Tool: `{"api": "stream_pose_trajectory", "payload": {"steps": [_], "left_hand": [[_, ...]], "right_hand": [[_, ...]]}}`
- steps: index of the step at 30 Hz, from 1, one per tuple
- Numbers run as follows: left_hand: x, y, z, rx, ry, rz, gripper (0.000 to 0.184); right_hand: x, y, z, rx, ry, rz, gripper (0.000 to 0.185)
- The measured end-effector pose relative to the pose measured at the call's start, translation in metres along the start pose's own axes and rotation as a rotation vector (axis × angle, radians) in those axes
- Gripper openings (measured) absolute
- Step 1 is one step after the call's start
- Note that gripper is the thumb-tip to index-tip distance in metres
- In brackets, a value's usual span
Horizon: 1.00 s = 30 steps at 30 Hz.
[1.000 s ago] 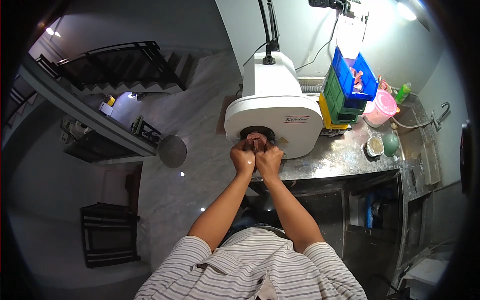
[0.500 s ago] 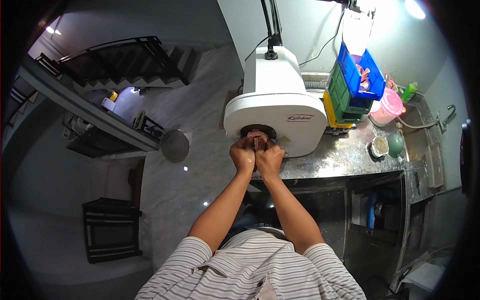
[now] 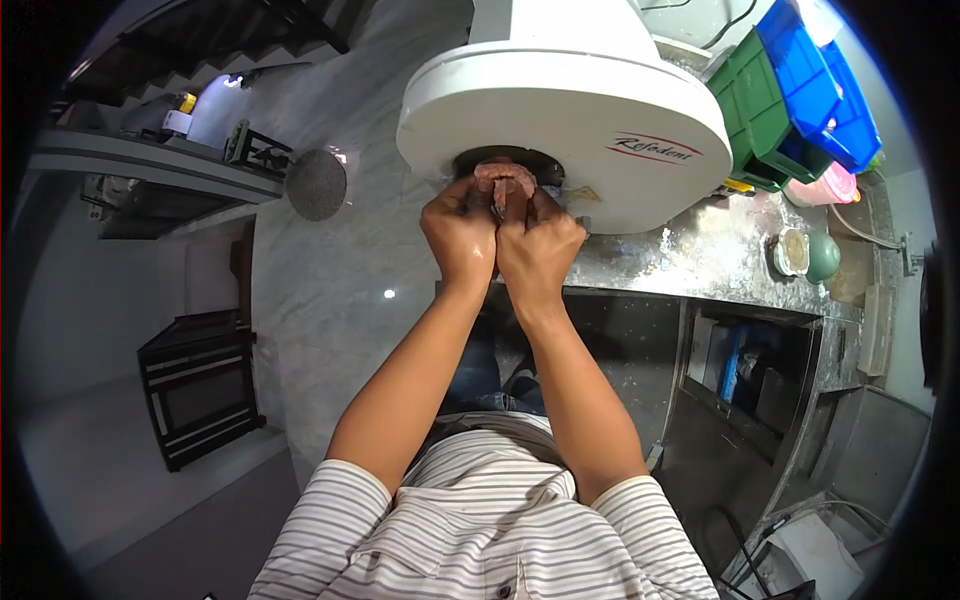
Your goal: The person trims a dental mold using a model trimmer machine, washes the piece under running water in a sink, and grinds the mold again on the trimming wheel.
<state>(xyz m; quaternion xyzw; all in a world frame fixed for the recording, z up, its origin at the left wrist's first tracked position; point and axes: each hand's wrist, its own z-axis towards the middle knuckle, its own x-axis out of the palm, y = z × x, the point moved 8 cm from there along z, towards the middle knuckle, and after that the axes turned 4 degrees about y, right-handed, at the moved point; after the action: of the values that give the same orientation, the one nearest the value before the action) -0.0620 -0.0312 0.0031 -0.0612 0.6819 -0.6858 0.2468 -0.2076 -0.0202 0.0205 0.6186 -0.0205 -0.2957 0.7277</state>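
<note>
two-handed hold at the mouth of the white machine (image 3: 570, 125). my left hand (image 3: 462, 238) and my right hand (image 3: 541, 252) stand side by side, wrists close together and forearms spreading back toward my striped sleeves (image 3: 330, 510). between the fingertips of both hands i pinch a pink, curved piece (image 3: 505, 177); the thumbs and fingers close on it from either side, and neither hand is spread. the piece lies at the dark opening (image 3: 549, 170) in the machine's front face, its far edge seen against the dark interior. whether it touches anything inside cannot be told, since the hands and the shadow hide the contact.

step in hand, as i judge it: holding the piece up to the opening, both hands sharing the load. from this pose, any next move calls for an even pinch on both sides, small turns from the wrists, and fingertips clear of the opening's rim; a piece so small and curved could slip or twist if one side gave way.

surroundings: the metal counter (image 3: 640, 262) runs to my right, bearing a cup with pale contents (image 3: 791, 252) just beside a rounded green bowl (image 3: 823, 259). beyond the machine rise a green bin (image 3: 745, 112) and a blue bin (image 3: 808, 90).
</note>
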Motion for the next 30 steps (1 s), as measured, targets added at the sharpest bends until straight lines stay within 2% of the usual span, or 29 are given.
{"api": "stream_pose_trajectory", "payload": {"steps": [3,5,9,13,18,21,24,26,30], "left_hand": [[0.0,-0.001,-0.001,0.019,-0.006,-0.08,0.012],[0.001,-0.005,-0.003,-0.013,0.016,-0.087,0.013],[0.001,-0.01,-0.003,0.023,0.026,-0.109,0.014],[0.0,-0.011,-0.004,-0.005,0.036,-0.075,0.014],[0.0,-0.012,-0.005,-0.012,0.039,-0.041,0.014],[0.0,-0.011,-0.005,-0.014,0.04,-0.034,0.013],[0.0,-0.009,-0.004,-0.02,0.035,-0.012,0.013],[0.0,-0.012,-0.004,0.008,0.032,-0.039,0.013],[0.001,-0.011,-0.004,0.025,0.026,-0.078,0.015]], "right_hand": [[-0.004,0.008,0.0,0.005,-0.002,0.047,0.024],[-0.007,0.02,0.002,0.003,0.032,0.098,0.013],[-0.008,0.027,0.004,-0.033,0.03,0.129,0.012],[-0.005,0.014,0.001,0.048,0.048,0.05,0.012],[-0.005,0.015,0.001,0.035,0.037,0.063,0.013],[-0.004,0.006,-0.001,0.065,-0.016,0.079,0.035],[-0.005,0.005,-0.001,0.073,-0.005,0.057,0.034],[-0.003,0.009,0.0,0.062,0.053,0.0,0.012],[-0.006,0.014,0.002,0.047,0.002,0.087,0.024]]}}
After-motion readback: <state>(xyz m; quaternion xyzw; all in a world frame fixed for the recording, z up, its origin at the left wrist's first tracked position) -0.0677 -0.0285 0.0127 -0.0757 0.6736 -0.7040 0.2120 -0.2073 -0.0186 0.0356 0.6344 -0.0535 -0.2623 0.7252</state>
